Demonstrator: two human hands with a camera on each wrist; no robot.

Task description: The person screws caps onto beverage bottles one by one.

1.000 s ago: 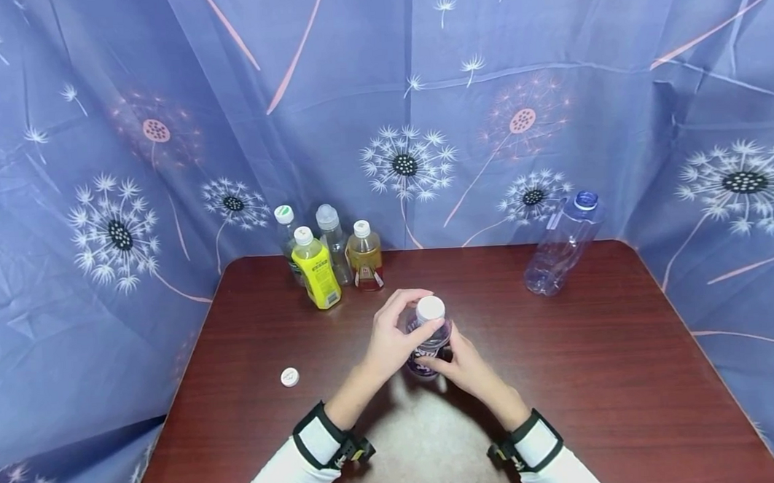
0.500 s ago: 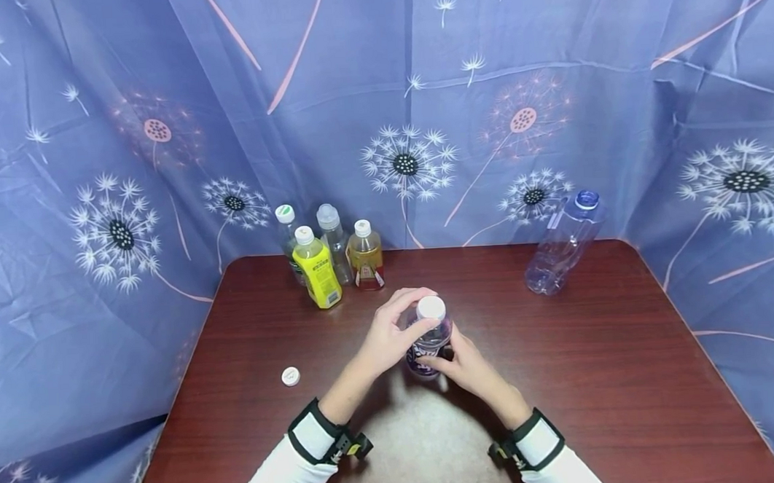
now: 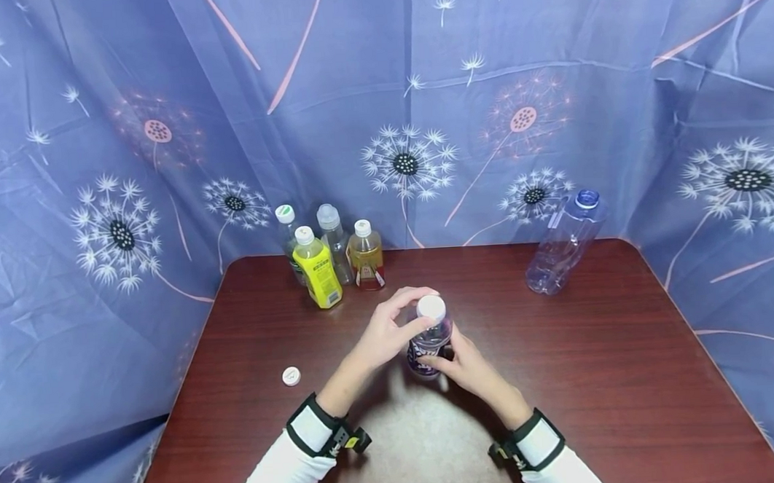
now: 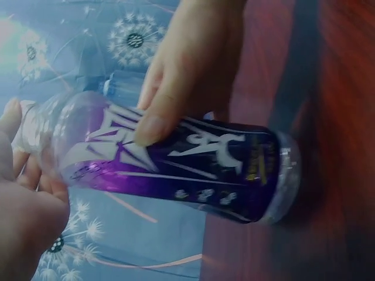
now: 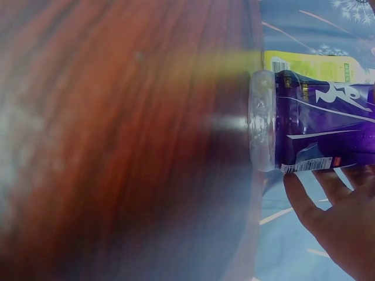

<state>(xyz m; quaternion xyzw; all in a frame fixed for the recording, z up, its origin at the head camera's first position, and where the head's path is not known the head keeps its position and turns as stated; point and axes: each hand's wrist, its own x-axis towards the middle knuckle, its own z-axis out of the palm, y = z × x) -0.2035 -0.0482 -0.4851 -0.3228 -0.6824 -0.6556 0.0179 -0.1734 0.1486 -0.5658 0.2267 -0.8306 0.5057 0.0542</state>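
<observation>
A clear bottle with a purple label [image 3: 423,359] stands upright near the middle of the table, its white cap [image 3: 431,308] still on its neck. My right hand [image 3: 469,368] grips the bottle's body, with the thumb lying across the label. Up at the top, my left hand [image 3: 385,335] holds the white cap, thumb on the near side and fingers round the far side. In the left wrist view the bottle [image 4: 193,164] spans the frame, between my left hand [image 4: 29,228] at its neck and my right hand [image 4: 199,64].
At the back left stand a yellow bottle [image 3: 319,278], an amber-liquid bottle [image 3: 365,261] and two clear bottles behind. A loose white cap [image 3: 291,376] lies left of my left forearm. An uncapped, bluish clear bottle [image 3: 558,251] stands back right. A patterned curtain [image 3: 328,128] surrounds the table.
My left wrist has shifted slightly left and up, while its fingers stay at the cap. My right hand keeps its grip and the bottle stays in nearly the same place.
</observation>
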